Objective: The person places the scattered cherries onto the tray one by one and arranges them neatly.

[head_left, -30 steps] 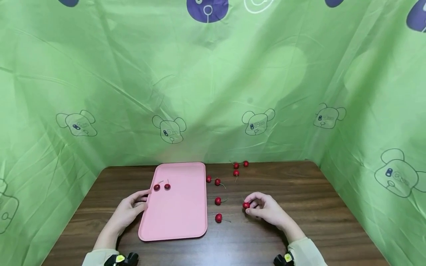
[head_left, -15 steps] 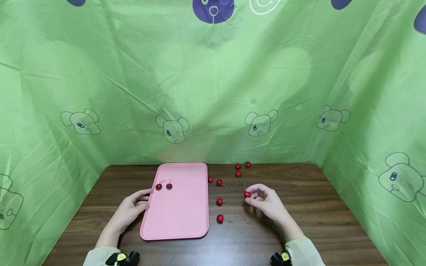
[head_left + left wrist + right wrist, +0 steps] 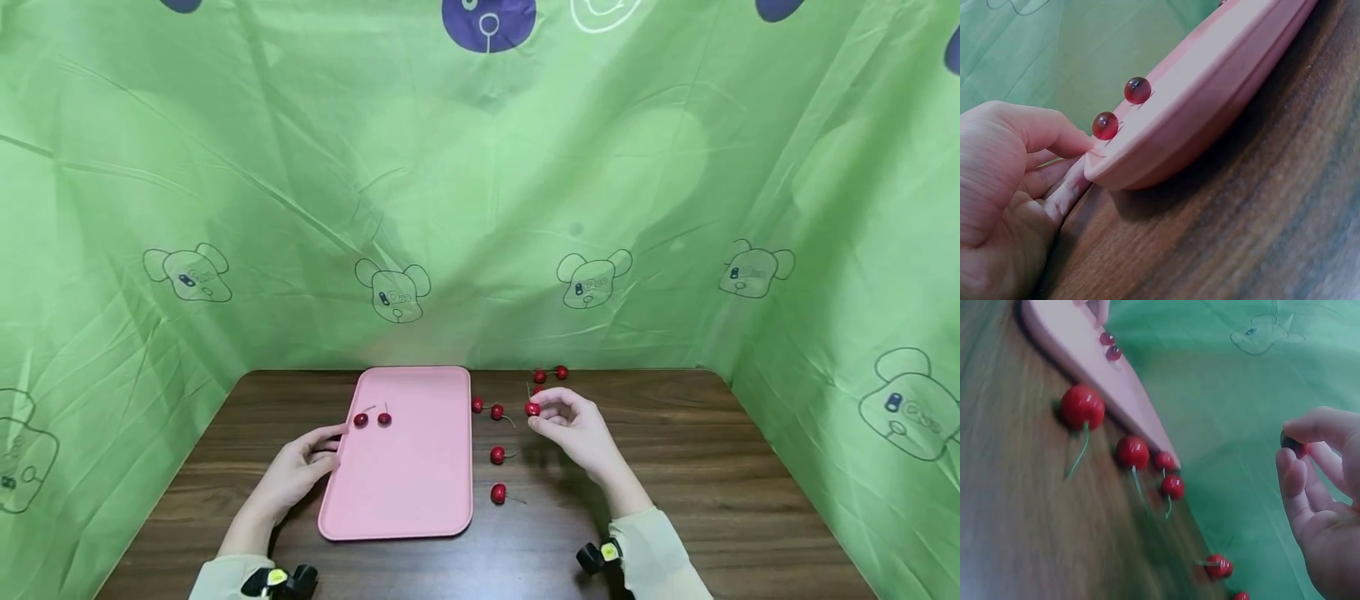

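My left hand holds the left edge of a pink tray. In the left wrist view one finger lies over the tray's rim while others sit below it. Two dark red cherries, a left one and a right one, rest on the tray near that edge. Between thumb and fingertips my right hand pinches a red cherry, raised over the table, its stem pointing up. In the right wrist view that cherry is largely covered by the fingers.
Right of the tray lie several stemmed cherries, among them a front one and another behind it. More cherries sit at the back edge, one farthest right; the right hand partly hides one. A green printed cloth encloses the wooden table.
My right hand has lifted the cherry and carried it left and toward the back of the table. The left hand has stayed at the tray's edge. The head view has shifted slightly.
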`<state>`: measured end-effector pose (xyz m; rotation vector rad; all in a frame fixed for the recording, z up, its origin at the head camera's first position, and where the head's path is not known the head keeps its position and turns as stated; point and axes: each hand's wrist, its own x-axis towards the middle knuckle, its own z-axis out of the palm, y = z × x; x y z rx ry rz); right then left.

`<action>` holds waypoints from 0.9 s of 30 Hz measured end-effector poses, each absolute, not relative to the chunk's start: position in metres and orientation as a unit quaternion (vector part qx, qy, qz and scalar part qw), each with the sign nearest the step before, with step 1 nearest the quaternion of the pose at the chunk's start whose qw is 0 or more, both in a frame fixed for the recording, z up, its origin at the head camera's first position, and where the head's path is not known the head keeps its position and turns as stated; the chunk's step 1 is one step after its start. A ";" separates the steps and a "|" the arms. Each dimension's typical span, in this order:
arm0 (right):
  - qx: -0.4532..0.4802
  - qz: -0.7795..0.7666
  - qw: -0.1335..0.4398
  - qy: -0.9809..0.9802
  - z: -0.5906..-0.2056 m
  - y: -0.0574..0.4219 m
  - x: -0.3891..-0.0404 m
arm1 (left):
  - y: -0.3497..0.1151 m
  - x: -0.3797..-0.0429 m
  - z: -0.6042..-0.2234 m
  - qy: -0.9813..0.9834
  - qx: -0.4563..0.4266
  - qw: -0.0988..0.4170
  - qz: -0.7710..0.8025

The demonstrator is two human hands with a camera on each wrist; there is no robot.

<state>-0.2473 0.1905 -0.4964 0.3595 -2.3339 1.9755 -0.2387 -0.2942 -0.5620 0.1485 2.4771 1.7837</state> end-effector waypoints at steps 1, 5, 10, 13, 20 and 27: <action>0.117 0.643 0.031 -0.756 -0.495 0.187 -0.249 | -0.294 -0.239 -0.562 0.811 0.047 0.043 0.582; 0.121 0.649 0.028 -0.751 -0.491 0.175 -0.255 | -0.293 -0.239 -0.561 0.814 0.047 0.045 0.577; 0.126 0.648 0.028 -0.751 -0.489 0.161 -0.263 | -0.292 -0.240 -0.561 0.814 0.045 0.047 0.577; 0.130 0.643 0.027 -0.754 -0.488 0.152 -0.267 | -0.293 -0.240 -0.561 0.813 0.046 0.048 0.579; 0.133 0.647 0.032 -0.750 -0.492 0.123 -0.277 | -0.294 -0.240 -0.560 0.811 0.049 0.045 0.581; 0.150 0.637 0.026 -0.755 -0.495 0.092 -0.284 | -0.295 -0.240 -0.560 0.809 0.053 0.047 0.583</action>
